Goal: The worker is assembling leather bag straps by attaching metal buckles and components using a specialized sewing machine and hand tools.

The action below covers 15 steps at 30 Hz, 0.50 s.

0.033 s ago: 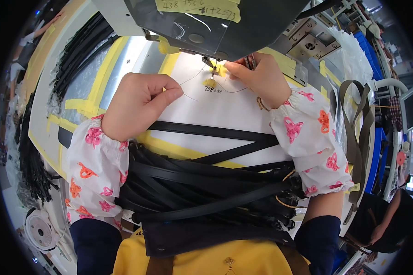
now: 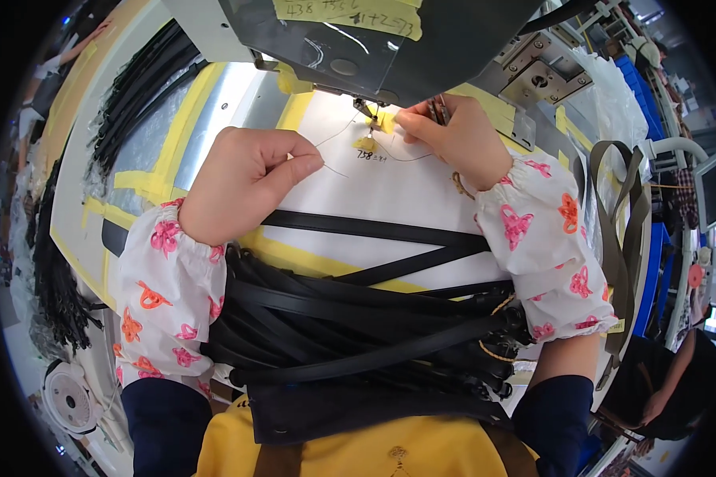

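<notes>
My left hand [image 2: 243,179] pinches the thread [image 2: 338,131] taut. My right hand [image 2: 453,135] is closed on the thread's end at the needle [image 2: 367,110] of the sewing machine [image 2: 358,40]. Threading looks unfinished; black straps [image 2: 350,334] wait unsewn on the surface [image 2: 406,191].

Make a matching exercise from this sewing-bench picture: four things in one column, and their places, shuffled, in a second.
Things:
1. left hand
2. right hand
3. black straps
4. olive webbing

Places:
A. hanging at the table's right edge
B. pinching a thin thread over the white sheet
C. piled between the forearms
D. fingertips at the yellow tape under the needle

Pairs: 1-B, 2-D, 3-C, 4-A
</notes>
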Each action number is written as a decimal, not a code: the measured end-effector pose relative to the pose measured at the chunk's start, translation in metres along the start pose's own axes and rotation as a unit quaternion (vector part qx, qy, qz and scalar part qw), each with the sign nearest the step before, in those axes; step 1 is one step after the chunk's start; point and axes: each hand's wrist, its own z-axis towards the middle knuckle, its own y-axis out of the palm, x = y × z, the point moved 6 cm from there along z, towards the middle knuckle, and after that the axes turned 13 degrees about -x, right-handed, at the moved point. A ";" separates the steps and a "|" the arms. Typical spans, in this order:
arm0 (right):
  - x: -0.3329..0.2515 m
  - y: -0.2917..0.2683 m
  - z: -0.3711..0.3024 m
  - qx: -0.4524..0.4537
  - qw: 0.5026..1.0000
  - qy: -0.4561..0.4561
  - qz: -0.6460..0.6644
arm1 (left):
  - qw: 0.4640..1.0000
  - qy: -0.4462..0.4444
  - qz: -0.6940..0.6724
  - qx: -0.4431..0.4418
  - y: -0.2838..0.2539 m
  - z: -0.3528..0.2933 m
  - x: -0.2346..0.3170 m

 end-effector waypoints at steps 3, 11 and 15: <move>-0.004 0.001 -0.017 -0.081 0.997 -0.009 -0.012 | 0.998 0.029 -0.050 -0.009 0.007 0.003 0.005; -0.017 0.036 -0.035 -0.076 0.965 -0.189 -0.163 | 0.998 0.034 -0.036 -0.038 0.028 0.015 0.021; -0.018 0.035 -0.038 -0.059 0.946 -0.222 -0.228 | 0.997 0.045 -0.055 -0.008 0.030 0.017 0.009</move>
